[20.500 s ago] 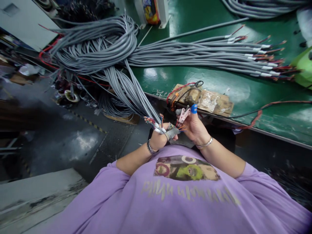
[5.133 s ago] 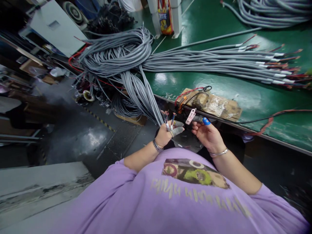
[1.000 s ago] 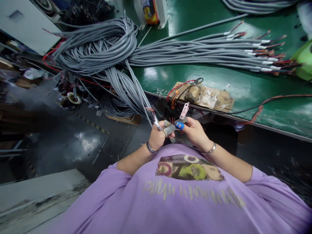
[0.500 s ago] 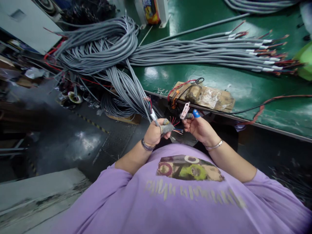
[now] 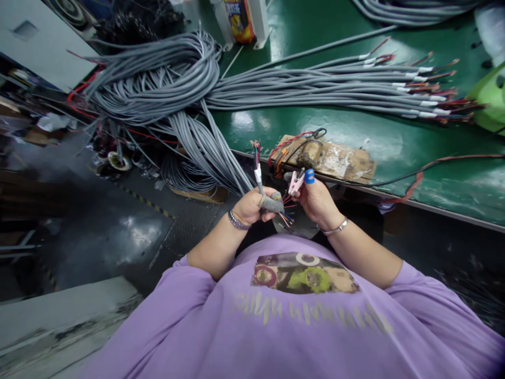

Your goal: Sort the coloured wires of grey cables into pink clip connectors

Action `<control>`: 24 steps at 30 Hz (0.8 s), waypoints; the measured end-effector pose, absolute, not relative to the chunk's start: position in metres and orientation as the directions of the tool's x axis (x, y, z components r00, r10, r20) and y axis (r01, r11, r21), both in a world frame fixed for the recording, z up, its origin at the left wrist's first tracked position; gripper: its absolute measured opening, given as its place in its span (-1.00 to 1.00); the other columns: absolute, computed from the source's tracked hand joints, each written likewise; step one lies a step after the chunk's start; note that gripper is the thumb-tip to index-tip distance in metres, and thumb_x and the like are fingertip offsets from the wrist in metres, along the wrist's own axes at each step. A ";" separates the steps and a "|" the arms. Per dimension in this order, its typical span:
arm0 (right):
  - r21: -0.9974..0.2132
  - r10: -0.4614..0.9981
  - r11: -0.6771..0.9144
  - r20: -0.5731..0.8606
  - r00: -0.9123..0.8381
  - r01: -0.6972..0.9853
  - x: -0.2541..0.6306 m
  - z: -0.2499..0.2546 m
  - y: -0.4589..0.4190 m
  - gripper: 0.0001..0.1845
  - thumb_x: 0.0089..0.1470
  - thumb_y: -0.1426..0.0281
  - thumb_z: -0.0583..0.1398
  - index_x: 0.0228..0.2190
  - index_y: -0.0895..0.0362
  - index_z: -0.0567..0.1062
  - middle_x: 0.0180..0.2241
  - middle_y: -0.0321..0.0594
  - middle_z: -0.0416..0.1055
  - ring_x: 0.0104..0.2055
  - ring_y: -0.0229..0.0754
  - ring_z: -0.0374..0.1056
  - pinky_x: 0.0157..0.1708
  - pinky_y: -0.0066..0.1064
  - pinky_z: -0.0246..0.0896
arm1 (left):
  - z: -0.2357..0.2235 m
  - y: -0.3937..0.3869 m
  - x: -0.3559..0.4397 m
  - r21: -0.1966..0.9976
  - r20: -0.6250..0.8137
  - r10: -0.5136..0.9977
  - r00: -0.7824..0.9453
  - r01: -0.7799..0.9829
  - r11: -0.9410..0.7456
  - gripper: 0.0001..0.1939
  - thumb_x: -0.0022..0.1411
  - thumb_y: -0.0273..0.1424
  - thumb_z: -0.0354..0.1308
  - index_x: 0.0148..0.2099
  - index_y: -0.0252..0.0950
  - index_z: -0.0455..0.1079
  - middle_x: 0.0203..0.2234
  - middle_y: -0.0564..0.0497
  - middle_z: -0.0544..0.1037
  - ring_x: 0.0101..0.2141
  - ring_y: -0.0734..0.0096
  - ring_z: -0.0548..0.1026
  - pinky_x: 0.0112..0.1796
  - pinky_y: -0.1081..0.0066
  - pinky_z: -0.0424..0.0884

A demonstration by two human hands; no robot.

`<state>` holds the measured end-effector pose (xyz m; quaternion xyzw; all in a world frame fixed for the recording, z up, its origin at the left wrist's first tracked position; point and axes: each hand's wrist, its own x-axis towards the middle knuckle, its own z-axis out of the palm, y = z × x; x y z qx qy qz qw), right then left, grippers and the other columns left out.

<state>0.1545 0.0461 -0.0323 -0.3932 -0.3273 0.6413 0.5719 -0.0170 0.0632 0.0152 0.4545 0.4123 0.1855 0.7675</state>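
My left hand (image 5: pixel 252 206) is closed around a grey cable (image 5: pixel 259 182) whose white-banded end sticks up with bare-tipped coloured wires. More fine wires (image 5: pixel 288 213), red, blue, black and orange, fan out to the right of its fingers. Grey covers wrap some of those fingertips. Between the fingertips of my right hand (image 5: pixel 319 202) is a small pink peg-like clip (image 5: pixel 295 182), close to the fanned wires. The right thumb wears a blue tip cover (image 5: pixel 309 176). Whether the clip touches any wire is too small to tell.
A worn wooden block (image 5: pixel 341 160) with a black and red lead lies at the edge of the green bench (image 5: pixel 268 123). Behind it stretches a bundle of grey cables (image 5: pixel 315 87), coiled at left (image 5: pixel 158 79). A green bag (image 5: pixel 491 97) sits far right.
The left hand has turned the cable so its banded end stands more upright and further right. My right hand has shifted slightly left, and the pink clip has turned, showing its two arms.
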 end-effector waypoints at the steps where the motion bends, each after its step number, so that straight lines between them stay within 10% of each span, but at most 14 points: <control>1: -0.834 0.983 -0.185 -0.167 -0.082 -0.521 0.153 -0.031 0.047 -0.34 -0.08 -0.26 0.18 -0.43 0.11 0.52 -0.56 -0.31 0.30 -0.55 -0.33 0.16 -0.51 -0.44 0.15 | 0.015 0.064 -0.016 0.850 -0.464 0.654 0.597 0.091 0.519 -0.75 -0.24 -0.33 0.33 -0.63 -0.33 0.32 -0.83 0.08 0.32 -0.84 0.59 0.17 -0.78 0.53 0.01; 12: -0.630 0.954 -0.245 -0.291 -0.069 -0.737 0.144 -0.024 0.050 -0.47 -0.19 -0.10 0.37 -0.51 0.13 0.51 -0.55 -0.34 0.41 -0.50 -0.33 0.26 -0.48 -0.47 0.18 | 0.013 0.066 -0.007 0.834 -0.497 0.622 0.605 0.135 0.535 -0.78 -0.21 -0.37 0.31 -0.61 -0.37 0.34 -0.84 0.06 0.34 -0.84 0.61 0.20 -0.76 0.57 0.04; 24: -0.611 0.912 -0.409 -0.298 -0.281 -0.678 0.157 -0.016 0.040 -0.32 -0.03 -0.25 0.15 -0.39 0.13 0.58 -0.49 -0.24 0.46 -0.52 -0.32 0.28 -0.52 -0.47 0.24 | 0.023 0.034 -0.011 0.913 -0.377 0.790 0.483 0.054 0.403 -0.77 -0.08 -0.34 0.32 -0.58 -0.36 0.38 -0.79 0.08 0.39 -0.77 0.59 0.27 -0.71 0.56 0.15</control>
